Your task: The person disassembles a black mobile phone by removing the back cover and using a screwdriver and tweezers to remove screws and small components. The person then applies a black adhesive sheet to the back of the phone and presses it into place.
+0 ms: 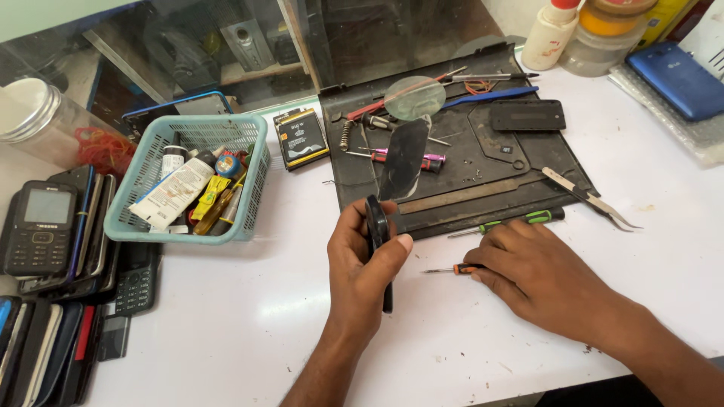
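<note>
Left hand [362, 260] grips a round black handled magnifier [377, 226]; right hand [539, 275], fingers curled, touches the small orange-handled screwdriver [452, 269], shaft pointing nine o'clock.

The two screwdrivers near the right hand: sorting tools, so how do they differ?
The green-handled screwdriver is longer and lies untouched against the black mat. The orange-handled screwdriver is shorter and thinner, with the right hand on its handle. Both lie flat on the white table, tips pointing left.

White glue tube [172, 193] in teal basket [136, 226]; black-yellow labelled battery [302, 138] beside it; grey keypad-phone screen [47, 206] left.
</note>
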`<state>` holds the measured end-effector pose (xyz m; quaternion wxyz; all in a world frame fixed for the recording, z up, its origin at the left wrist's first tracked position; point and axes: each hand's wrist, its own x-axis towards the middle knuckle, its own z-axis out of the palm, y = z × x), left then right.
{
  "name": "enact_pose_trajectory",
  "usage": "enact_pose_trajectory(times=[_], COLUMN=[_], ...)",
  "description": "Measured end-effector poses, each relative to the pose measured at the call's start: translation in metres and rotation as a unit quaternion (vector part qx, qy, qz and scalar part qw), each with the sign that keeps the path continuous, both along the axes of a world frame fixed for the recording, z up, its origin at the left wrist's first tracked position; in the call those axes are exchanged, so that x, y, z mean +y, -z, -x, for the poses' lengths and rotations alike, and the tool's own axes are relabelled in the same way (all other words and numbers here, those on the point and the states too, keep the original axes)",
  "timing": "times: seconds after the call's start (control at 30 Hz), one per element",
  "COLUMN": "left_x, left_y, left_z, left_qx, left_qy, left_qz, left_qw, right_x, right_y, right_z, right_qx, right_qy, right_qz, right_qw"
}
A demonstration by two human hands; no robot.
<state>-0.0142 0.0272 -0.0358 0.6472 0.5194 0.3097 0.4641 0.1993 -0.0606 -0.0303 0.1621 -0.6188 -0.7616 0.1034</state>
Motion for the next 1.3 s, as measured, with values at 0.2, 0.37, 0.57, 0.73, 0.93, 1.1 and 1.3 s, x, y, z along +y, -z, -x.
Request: enact_pose_trajectory(times=[0.2, 0.37, 0.57, 0.73, 0.93, 1.1, 1.3], left_x=[0.000, -0.005, -0.013, -0.015, -0.016, -0.015, -0.011], left_y=[-0.001, -0.003, -0.009, -0.012, -0.009, -0.008, -0.007], left_z=[-0.001, -0.002, -0.005, -0.006, -0.008, -0.008, -0.008], left_qx=[0.033, 0.072, 0.079, 0.098, 0.116, 0.121, 0.095], left_qy=[-0.005, 0.002, 0.044, 0.054, 0.037, 0.005, -0.017], left_qz=[-0.004, -0.074, -0.072, -0.072, -0.107, -0.094, -0.057], left_qw=[0.999, 0.995, 0.993, 0.991, 0.987, 0.988, 0.994], right_x=[-0.002, -0.016, -0.044, -0.065, -0.067, -0.033, -0.013], right_y=[0.004, 0.007, 0.023, 0.033, 0.022, 0.012, 0.008], right_z=[-0.005, -0.009, -0.021, -0.028, -0.017, -0.015, -0.015], right_qx=[0.057, 0.168, 0.285, 0.369, 0.283, -0.003, -0.001], right_qy=[0.047, 0.165, 0.304, 0.314, 0.277, 0.053, 0.008], right_qz=[-0.034, -0.053, 0.014, -0.031, -0.036, -0.074, -0.058], right_qw=[0.997, 0.970, 0.909, 0.874, 0.917, 0.996, 0.998])
